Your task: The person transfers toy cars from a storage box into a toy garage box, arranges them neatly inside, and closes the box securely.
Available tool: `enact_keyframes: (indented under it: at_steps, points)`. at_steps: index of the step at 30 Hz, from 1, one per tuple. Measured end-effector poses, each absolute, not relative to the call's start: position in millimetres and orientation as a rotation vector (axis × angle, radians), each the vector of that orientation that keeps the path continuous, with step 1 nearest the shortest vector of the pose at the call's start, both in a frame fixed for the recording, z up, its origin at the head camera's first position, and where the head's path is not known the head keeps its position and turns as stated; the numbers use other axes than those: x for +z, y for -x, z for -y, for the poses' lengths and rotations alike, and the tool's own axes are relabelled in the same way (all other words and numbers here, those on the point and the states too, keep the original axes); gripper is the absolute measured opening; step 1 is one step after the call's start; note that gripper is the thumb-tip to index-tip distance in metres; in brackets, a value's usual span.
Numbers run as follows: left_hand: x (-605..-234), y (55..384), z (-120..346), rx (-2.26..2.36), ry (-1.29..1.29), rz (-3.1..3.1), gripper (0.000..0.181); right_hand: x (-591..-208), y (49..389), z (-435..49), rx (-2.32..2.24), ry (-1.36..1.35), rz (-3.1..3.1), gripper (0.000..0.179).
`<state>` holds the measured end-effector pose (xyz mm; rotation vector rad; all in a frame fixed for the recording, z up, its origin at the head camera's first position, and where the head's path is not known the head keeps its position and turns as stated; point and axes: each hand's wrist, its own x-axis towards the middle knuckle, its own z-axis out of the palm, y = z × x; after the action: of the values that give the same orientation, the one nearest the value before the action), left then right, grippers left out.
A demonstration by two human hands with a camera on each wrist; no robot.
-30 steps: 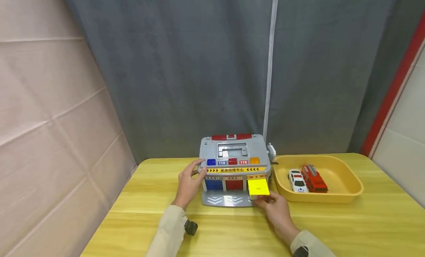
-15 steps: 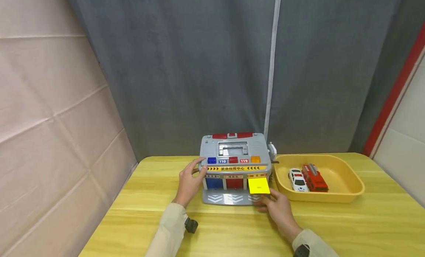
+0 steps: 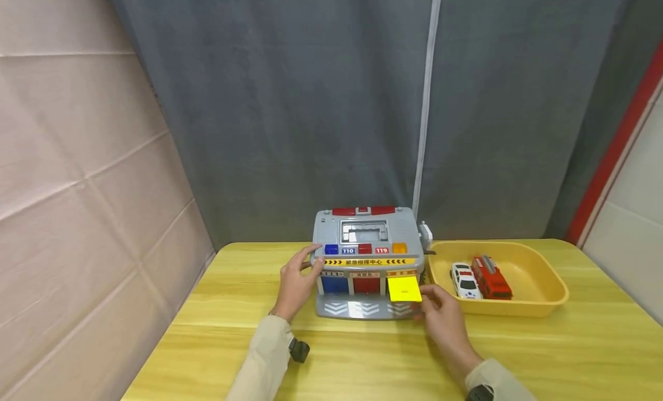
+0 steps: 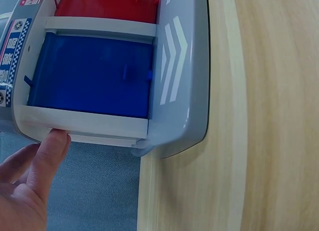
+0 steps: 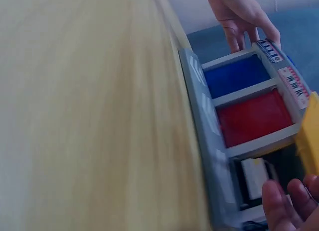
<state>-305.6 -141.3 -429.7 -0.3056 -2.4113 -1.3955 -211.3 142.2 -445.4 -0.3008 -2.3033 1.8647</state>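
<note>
A grey toy garage (image 3: 325, 231) stands on the table, its blue door (image 4: 89, 74) and red door (image 5: 256, 116) down. The yellow door (image 3: 404, 290) is swung up and sticks out forward. Below it, in the right wrist view, a blurred white toy (image 5: 254, 176) sits inside the third bay. My left hand (image 3: 297, 289) rests its fingertips against the garage's left side and front corner. My right hand (image 3: 445, 323) is at the right edge of the raised yellow door, fingers loosely bent with nothing held in them.
To the garage's right is a yellow tray (image 3: 549, 283) with a white toy police car (image 3: 465, 281) and a red toy fire engine (image 3: 491, 278). A white part (image 3: 425, 234) juts from the garage's right side. A grey curtain (image 3: 300, 102) hangs behind the wooden table (image 3: 373, 361).
My right hand has drawn back to the right from under the yellow door to its edge. The white toy seen below the door earlier is now inside the bay. My left hand stays put.
</note>
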Motion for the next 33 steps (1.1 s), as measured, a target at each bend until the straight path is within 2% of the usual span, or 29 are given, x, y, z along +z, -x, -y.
enact_keyframes:
  at_steps: [4, 9, 13, 21, 33]
  points:
    - [-429.7, 305.7, 141.0, -1.407, 0.302, 2.416, 0.034, -435.0, 206.4, -148.0, 1.536, 0.174, 2.335, 0.020]
    - [-429.8, 305.2, 140.8, -1.404, 0.296, 2.407, 0.033, -428.4, 212.5, -153.2, 1.133, -0.127, 2.204, 0.015]
    - [-429.9, 304.8, 140.9, -1.416, 0.285, 2.418, 0.034, -422.9, 220.3, -157.4, 0.941, -0.313, 2.167, 0.031]
    - [-429.0, 304.1, 141.1, -1.423, 0.287, 2.425, 0.035, -411.9, 235.2, -168.0, 0.796, -0.502, 2.306, 0.066]
    - [-428.1, 304.3, 140.2, -1.432, 0.284, 2.431, 0.035, -409.3, 249.6, -173.0, 0.739, -0.569, 2.498, 0.090]
